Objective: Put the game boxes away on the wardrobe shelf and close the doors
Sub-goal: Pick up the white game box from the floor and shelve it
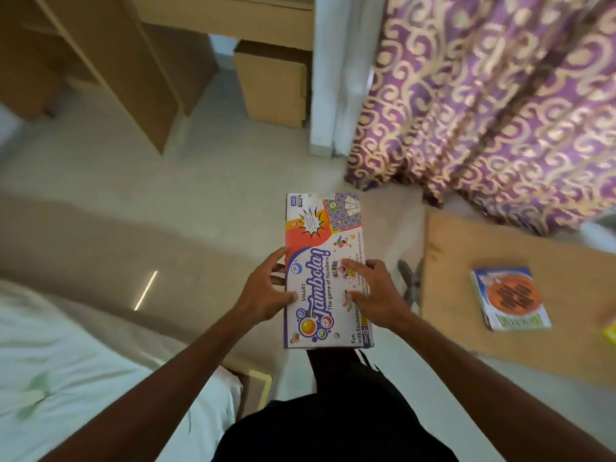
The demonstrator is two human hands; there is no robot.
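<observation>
I hold a flat white Tambola game box (320,235) level in front of me, above the floor. My left hand (266,291) grips its left edge, thumb on top and fingers underneath. On the right edge my right hand (373,295) grips the box with fingers spread across the lid. A second game box (510,298), blue with an orange circle, lies on the low wooden table (466,328) to my right. The wardrobe (110,61) stands at the upper left, and its light wooden panels and shelves show.
A purple and gold curtain (493,105) hangs at the upper right above the table. A white-sheeted bed (66,361) fills the lower left. A small wooden cabinet (273,85) stands under a desk ahead. A yellow object (610,333) peeks in at the right edge.
</observation>
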